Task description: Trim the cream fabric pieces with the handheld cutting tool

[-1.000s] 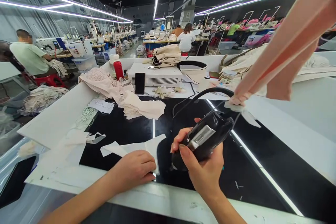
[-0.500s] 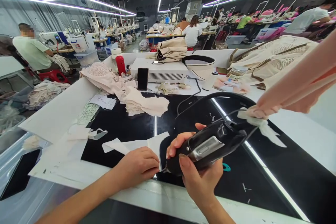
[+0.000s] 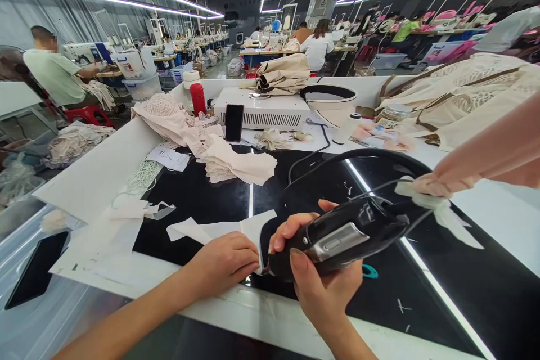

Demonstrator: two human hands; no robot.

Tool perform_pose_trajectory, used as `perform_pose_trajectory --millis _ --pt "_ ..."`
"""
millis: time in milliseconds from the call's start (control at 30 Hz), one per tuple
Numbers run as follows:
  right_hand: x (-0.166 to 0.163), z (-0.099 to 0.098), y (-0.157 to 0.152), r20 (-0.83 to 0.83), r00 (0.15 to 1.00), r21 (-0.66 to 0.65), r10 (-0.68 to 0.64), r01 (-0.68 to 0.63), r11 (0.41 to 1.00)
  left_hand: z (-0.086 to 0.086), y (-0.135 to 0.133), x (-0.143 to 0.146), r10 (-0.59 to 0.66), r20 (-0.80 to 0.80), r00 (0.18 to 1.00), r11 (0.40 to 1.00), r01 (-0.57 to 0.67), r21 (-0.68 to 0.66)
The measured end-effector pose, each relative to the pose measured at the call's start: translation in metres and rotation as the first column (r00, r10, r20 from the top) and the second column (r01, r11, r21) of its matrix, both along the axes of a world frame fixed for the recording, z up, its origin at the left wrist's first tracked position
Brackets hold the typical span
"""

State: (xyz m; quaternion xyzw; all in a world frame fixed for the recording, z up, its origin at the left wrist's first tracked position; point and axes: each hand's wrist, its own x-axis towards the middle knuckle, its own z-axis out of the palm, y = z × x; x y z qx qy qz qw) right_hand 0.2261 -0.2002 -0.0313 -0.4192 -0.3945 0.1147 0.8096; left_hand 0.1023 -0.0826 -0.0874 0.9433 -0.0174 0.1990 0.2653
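My right hand (image 3: 323, 287) is wrapped around a black corded hand tool (image 3: 337, 236) with a silver plate on its side. The tool's narrow nose points left and down, at the edge of a pale fabric strip (image 3: 219, 229). My left hand (image 3: 223, 264) is closed over the near end of that strip at the table's front edge, thumb and fingers pressed together beside the nose. The fingers hide the fabric's end, and whether the tip touches it I cannot tell. From the tool's back, a dark cable runs into a pink cloth sleeve (image 3: 485, 149), tied with pale fabric.
A stack of cream fabric pieces (image 3: 240, 166) lies on the black tabletop (image 3: 312, 180). Behind it are an upright phone (image 3: 234, 122), a red bottle (image 3: 197, 99) and a white vented box (image 3: 261, 109). A teal item (image 3: 370, 271) lies right of my hand. Co-workers sit further off.
The view has shifted slightly, moving the scene a little to the right. The tool's nose is a bit closer to my left fingers; both grips stay the same.
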Motion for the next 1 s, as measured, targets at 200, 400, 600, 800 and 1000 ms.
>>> perform_pose_trajectory --millis 200,400,600,800,1000 --pt "0.0 0.0 0.0 0.009 1.0 -0.012 -0.023 0.024 1.0 -0.001 -0.002 0.002 0.07 -0.046 0.996 0.996 -0.067 0.051" --pt "-0.001 0.001 0.0 -0.01 1.0 0.007 -0.01 0.01 1.0 -0.003 -0.007 0.005 0.067 -0.003 0.998 0.992 -0.066 0.103" --pt "0.0 0.002 0.001 -0.001 1.0 0.031 -0.007 0.007 0.999 -0.006 -0.004 0.004 -0.006 0.043 0.999 0.988 0.0 0.153" --pt "0.0 0.001 0.001 -0.008 1.0 0.044 0.012 -0.012 0.999 -0.011 0.003 -0.005 -0.087 0.046 0.995 0.966 0.073 0.247" --pt "0.001 0.002 0.0 0.012 1.0 0.023 -0.012 0.012 1.0 -0.011 0.007 -0.011 -0.125 0.127 0.984 0.954 0.085 0.287"
